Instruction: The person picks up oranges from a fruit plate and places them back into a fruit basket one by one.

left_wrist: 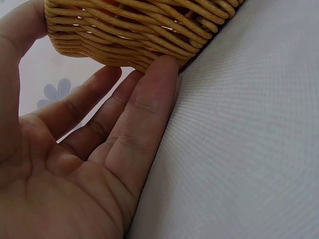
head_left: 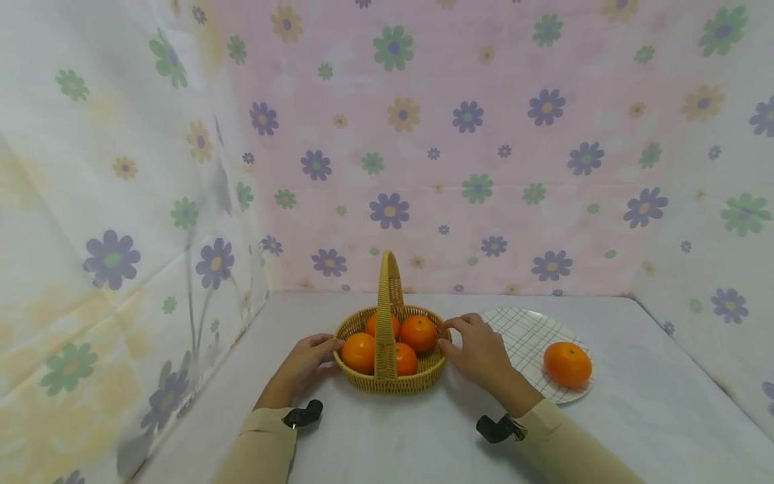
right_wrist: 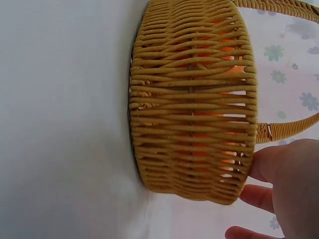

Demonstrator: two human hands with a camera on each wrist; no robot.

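Note:
A woven wicker basket (head_left: 396,383) with a tall arched handle (head_left: 385,323) stands on the white table, holding several oranges (head_left: 418,333). At its left end, my left hand (head_left: 306,366) grips the side, thumb up by the rim. Seen from the left wrist, the other fingers (left_wrist: 144,107) reach under the wicker wall (left_wrist: 134,35), low over the cloth. My right hand (head_left: 480,353) holds the right end of the rim between thumb and fingers. In the right wrist view the thumb (right_wrist: 264,164) meets the rim, and the basket's woven side (right_wrist: 194,104) fills the middle.
Right of the basket lies a white plate (head_left: 514,329) with a dark grid pattern, one orange (head_left: 567,364) resting on its near right part. Flower-printed cloth (head_left: 435,134) hangs behind and along both sides of the white-covered table (head_left: 375,444).

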